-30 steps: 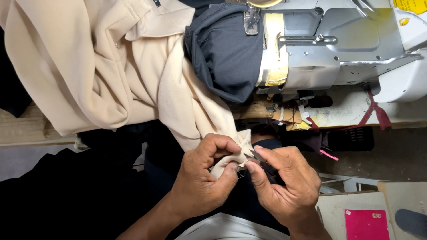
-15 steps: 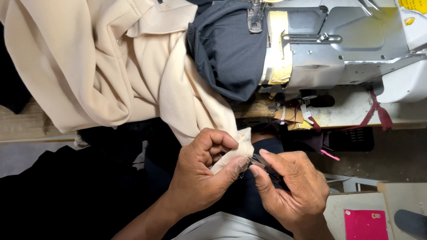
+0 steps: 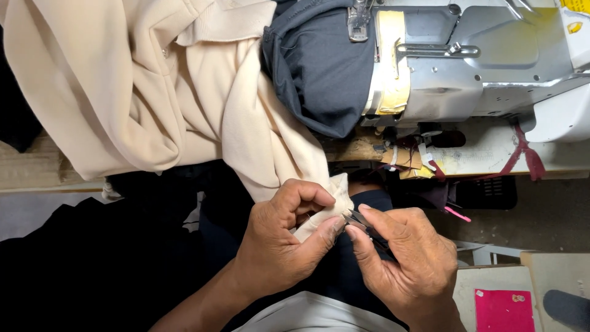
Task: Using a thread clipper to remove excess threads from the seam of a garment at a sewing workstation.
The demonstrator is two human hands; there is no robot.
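My left hand point(image 3: 279, 243) pinches the lower corner of a cream garment point(image 3: 153, 98), which drapes from the table's top left down to my lap. My right hand point(image 3: 405, 264) grips small dark thread snips point(image 3: 359, 222), their tips touching the pinched fabric edge right beside my left thumb. A dark grey fabric piece point(image 3: 319, 67) lies bunched under the presser foot of the grey sewing machine point(image 3: 467, 61) above my hands.
Black cloth point(image 3: 92, 264) fills the lower left. Scraps and a maroon strip point(image 3: 522, 150) lie on the machine table's front edge. A pink card point(image 3: 504, 310) rests on a surface at the lower right.
My hands have shifted slightly; the left thumb now presses the cream corner closer to the snips. The view has drifted a little, the machine sitting slightly higher.
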